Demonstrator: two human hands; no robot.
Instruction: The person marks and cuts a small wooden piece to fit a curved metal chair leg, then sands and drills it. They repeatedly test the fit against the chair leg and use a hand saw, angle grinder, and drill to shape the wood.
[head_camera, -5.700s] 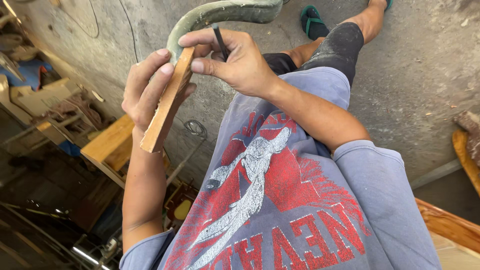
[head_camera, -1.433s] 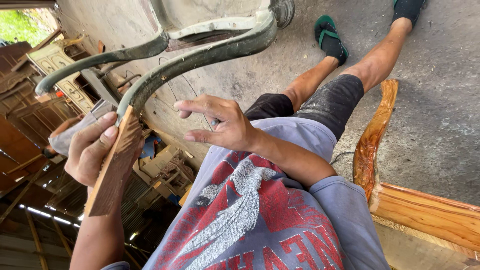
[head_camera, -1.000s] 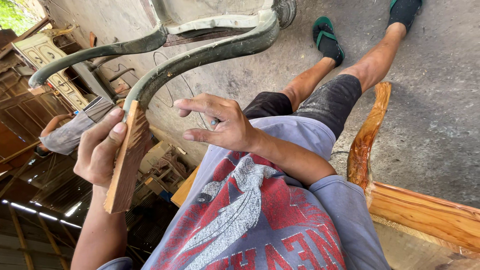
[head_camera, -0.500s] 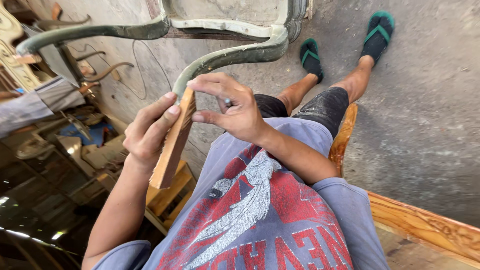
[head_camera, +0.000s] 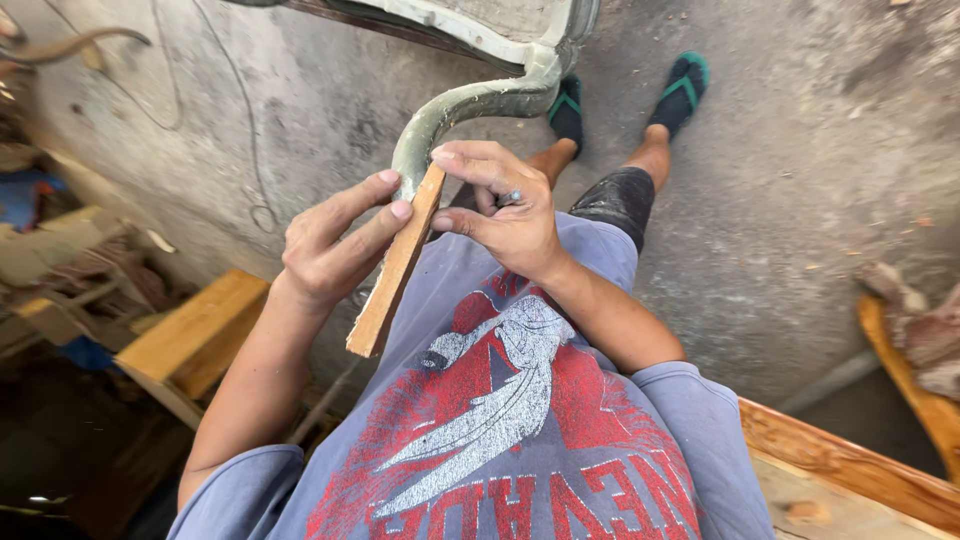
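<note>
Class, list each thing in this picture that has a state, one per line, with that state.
Wooden strip: held tilted by both hands.
Left hand: gripping the strip's middle.
Right hand: pinching the strip's top end.
Curved green piece: behind the strip's top.
Sandals: worn, on the floor.

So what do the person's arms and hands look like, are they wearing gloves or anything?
No gloves. The left hand and right hand are bare, and both forearms are uncovered. Short grey-blue sleeves of a T-shirt with a red and white print end near the elbows. I cannot make out any watch or bracelet.
</note>
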